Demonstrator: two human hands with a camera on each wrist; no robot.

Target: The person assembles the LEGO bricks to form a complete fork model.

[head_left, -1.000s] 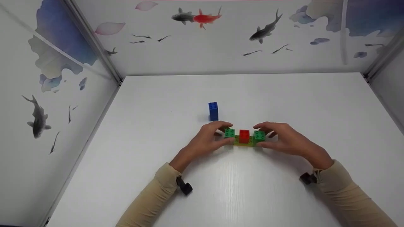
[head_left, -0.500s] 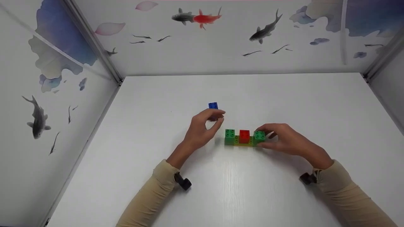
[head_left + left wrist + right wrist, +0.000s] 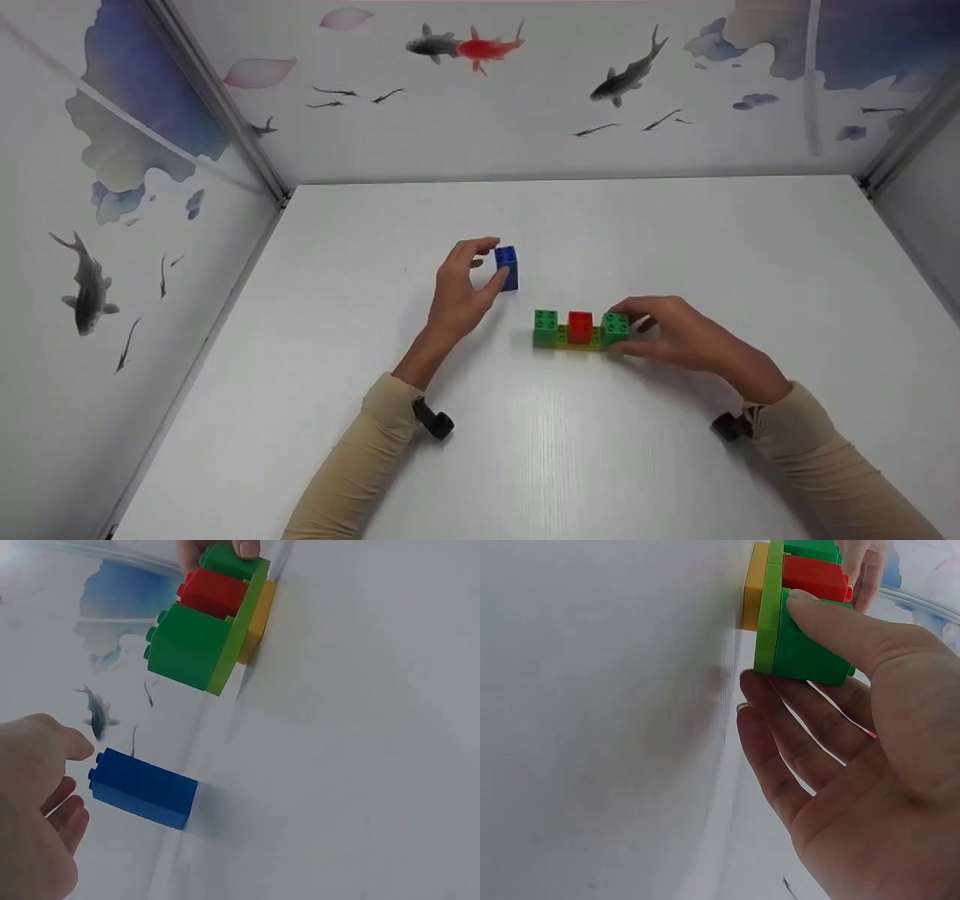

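Observation:
A tall blue building block stands upright on the table. My left hand is at its left side, thumb and fingers spread about its upper part. In the left wrist view, a small gap shows between the hand and the blue block. To the right sits a joined block structure: a light green plate over a yellow block, bearing a red block between a left green block and a right green block. My right hand grips the right green block, thumb on its near side.
The white table meets a back wall and a left wall, both printed with fish. A black wrist camera hangs from the left wrist, another black camera from the right.
My left hand has left the left green block and moved up and left to the blue block. The right hand stays at the right green block. Both the structure and the blue block keep their places.

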